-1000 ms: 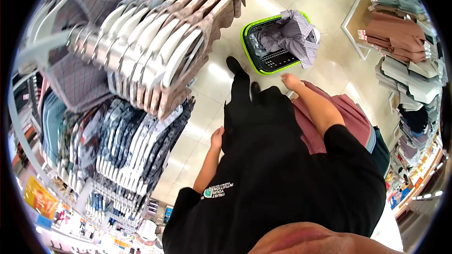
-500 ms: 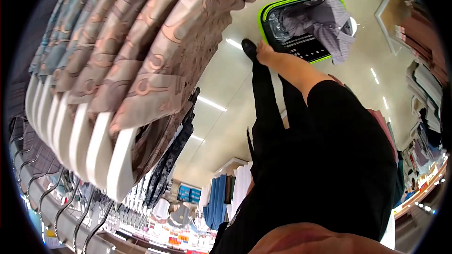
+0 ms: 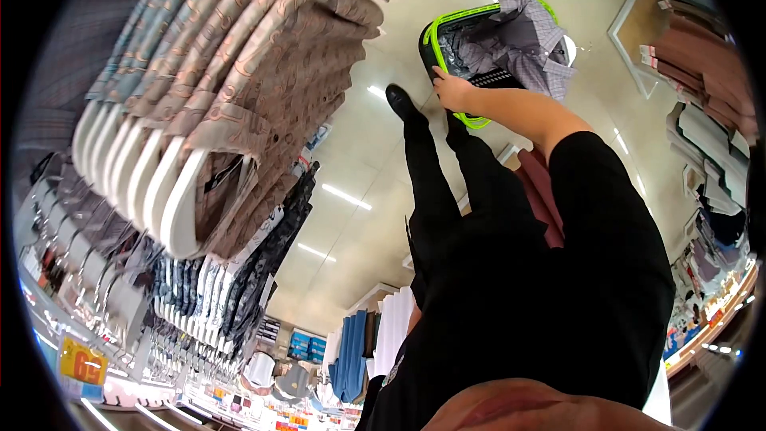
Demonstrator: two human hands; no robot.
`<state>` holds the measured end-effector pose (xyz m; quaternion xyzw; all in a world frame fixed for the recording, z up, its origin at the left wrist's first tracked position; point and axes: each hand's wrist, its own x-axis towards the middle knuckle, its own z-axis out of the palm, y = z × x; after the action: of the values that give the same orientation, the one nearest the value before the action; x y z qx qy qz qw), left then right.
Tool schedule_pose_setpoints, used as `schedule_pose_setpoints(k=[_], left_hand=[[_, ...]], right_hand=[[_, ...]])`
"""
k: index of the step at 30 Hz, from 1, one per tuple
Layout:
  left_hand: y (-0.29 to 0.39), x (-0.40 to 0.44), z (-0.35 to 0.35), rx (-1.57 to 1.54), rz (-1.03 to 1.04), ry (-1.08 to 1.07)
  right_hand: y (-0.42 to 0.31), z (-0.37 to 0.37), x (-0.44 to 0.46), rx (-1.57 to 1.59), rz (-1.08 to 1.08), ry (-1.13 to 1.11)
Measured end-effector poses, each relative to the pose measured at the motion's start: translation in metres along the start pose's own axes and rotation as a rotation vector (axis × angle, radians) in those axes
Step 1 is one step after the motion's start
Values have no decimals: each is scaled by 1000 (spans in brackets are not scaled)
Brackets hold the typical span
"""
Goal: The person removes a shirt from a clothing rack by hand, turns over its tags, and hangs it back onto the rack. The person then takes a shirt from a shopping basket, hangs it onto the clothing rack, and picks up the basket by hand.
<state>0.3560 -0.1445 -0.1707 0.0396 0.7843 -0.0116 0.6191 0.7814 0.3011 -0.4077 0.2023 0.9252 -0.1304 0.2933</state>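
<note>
My right hand [image 3: 452, 92] is closed on the near edge of a black shopping basket [image 3: 431, 54] with a lime-green rim, beside my legs. A grey checked shirt [image 3: 515, 40] on a white hanger lies in the basket and spills over its far side. Next to the shirt is something wrapped in clear plastic [image 3: 455, 48]. Whether the basket touches the floor, I cannot tell. My left hand is out of sight; just a sliver of skin shows at that side of my body.
Patterned brown shirts [image 3: 295, 64] and blue-grey ones [image 3: 152, 40] hang on white hangers at the left. Behind them are dark printed garments [image 3: 279, 223]. Folded clothes [image 3: 702, 56] fill shelves at the right. Blue and white garments [image 3: 351, 351] hang lower down. Shiny floor [image 3: 343, 136] lies between the racks.
The basket and my right hand sit a little farther left in view. The hanging shirts look smaller and farther off. More of a reddish garment shows beside my legs.
</note>
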Motion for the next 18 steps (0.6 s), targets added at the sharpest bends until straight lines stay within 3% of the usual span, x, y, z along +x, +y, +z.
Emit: schedule_pose_setpoints(k=[4, 8, 11, 12, 15, 16, 18], left_hand=[[11, -13, 2, 97, 47, 8], [20, -26, 6, 162, 75, 37], [23, -36, 12, 201, 73, 64], [25, -37, 15, 210, 70, 70], [35, -37, 28, 237, 70, 83], [41, -39, 30, 253, 75, 82], [49, -38, 35, 288, 79, 81]], right_hand=[[29, -22, -114, 214, 133, 98], [53, 36, -180, 533, 250, 319], [40, 64, -198, 709, 606, 631], [35, 66, -195, 714, 605, 635], [28, 68, -175, 930, 1135, 872], [26, 76, -163, 941, 1142, 875], [21, 110, -132, 1213, 1466, 873]])
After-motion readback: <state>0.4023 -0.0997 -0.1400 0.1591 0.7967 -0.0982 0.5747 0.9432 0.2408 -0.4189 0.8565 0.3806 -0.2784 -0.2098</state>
